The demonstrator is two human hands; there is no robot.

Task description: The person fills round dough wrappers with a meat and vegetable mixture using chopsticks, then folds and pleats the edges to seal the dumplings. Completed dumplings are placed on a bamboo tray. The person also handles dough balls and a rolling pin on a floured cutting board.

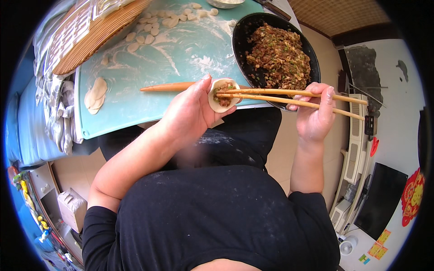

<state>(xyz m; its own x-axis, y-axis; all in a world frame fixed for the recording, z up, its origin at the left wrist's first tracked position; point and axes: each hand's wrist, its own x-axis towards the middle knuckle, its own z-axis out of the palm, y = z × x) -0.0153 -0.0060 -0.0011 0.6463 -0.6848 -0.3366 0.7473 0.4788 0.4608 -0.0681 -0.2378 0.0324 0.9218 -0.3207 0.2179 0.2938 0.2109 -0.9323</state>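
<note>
A round dumpling wrapper (215, 103) rests in my left hand (187, 110), which is curled around its edge. Minced filling (225, 100) with green bits sits in the wrapper's middle. My right hand (315, 113) grips a pair of wooden chopsticks (280, 91), their tips touching that filling. To the right of the wrapper, a black pan (238, 56) holds a large heap of the same filling (282, 56). Behind my left hand lies a wooden rolling pin (165, 87) on the floured green mat (131, 113), partly hidden by the hand.
Flattened wrappers (95, 95) are stacked at the mat's left. Several small dough pieces (153, 27) lie scattered toward its far side. A woven round tray (97, 38) stands at the far left, and a bowl (224, 3) at the far edge. The pan overhangs the mat's right edge.
</note>
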